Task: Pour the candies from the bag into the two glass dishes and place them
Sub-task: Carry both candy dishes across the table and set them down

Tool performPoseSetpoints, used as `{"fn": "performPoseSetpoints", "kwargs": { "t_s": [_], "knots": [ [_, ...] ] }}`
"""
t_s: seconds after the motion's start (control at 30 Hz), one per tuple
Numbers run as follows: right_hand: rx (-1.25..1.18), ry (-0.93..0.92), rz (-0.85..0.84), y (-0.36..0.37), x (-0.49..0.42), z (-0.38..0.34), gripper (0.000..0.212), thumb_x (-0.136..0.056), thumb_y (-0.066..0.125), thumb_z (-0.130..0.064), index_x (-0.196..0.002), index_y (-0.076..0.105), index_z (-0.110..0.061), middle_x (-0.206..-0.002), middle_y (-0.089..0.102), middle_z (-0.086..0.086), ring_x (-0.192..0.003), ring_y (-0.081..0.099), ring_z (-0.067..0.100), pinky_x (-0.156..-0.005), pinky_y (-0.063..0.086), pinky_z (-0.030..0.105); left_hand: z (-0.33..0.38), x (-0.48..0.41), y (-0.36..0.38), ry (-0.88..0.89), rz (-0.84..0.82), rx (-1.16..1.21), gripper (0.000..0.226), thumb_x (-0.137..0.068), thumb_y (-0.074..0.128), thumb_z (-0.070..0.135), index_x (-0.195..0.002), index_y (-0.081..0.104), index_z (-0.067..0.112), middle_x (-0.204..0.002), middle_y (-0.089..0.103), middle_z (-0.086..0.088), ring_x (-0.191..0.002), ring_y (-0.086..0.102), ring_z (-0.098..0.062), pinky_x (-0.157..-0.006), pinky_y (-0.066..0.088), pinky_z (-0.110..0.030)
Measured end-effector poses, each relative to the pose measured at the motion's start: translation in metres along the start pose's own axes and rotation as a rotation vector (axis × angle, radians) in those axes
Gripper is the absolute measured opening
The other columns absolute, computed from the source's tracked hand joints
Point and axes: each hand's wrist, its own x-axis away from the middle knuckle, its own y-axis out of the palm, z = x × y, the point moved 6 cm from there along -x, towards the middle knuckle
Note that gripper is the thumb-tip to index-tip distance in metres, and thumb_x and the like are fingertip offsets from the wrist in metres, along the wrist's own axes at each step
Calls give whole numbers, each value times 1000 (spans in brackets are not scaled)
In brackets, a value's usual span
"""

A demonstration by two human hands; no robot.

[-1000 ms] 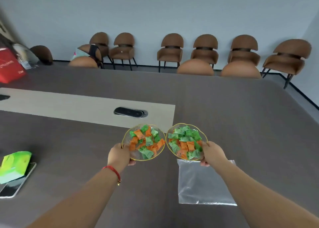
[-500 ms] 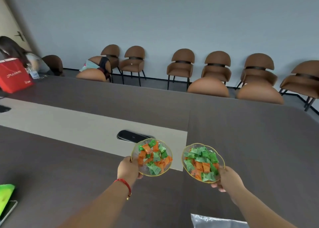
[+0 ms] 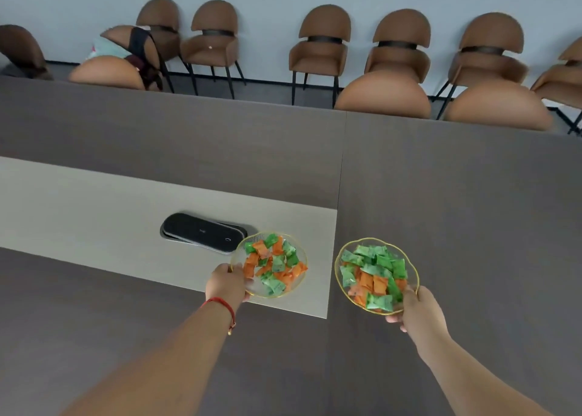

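Two gold-rimmed glass dishes of wrapped candies, each held at its near edge over a conference table. The left hand, a red cord bracelet at its wrist, has its fingers curled closed around the near-left rim of the left dish. This dish lies over the near right corner of the table's pale centre strip; whether it rests on the strip or hangs just above it cannot be told from this angle. Its orange and green candies are heaped loosely. The black oval panel set into the strip lies just beside the dish's far-left edge, and the rim overlaps the panel's right end in this view.

The right hand grips the near-right rim of the right dish, thumb on the edge, fingers closed beneath. This dish, holding mostly green candies, is to the right of the strip, over dark tabletop, clear of the left dish.

Beyond the strip the table runs bare to its far edge. Brown chairs line the wall behind, with three rounded chair backs pushed against the table's far edge.
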Motion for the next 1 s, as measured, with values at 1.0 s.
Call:
{"fn": "performPoseSetpoints", "kwargs": {
  "t_s": [1.0],
  "knots": [
    [69,40,92,73,-103,1,36,-99,31,-42,-98,55,-14,-71,68,8,-52,64,20,-51,52,30,-2,-89,79,96,73,-42,33,-95,44,37,-95,56,6,-66,61,-12,-33,55,-16,-35,47,-22]
  ]
}}
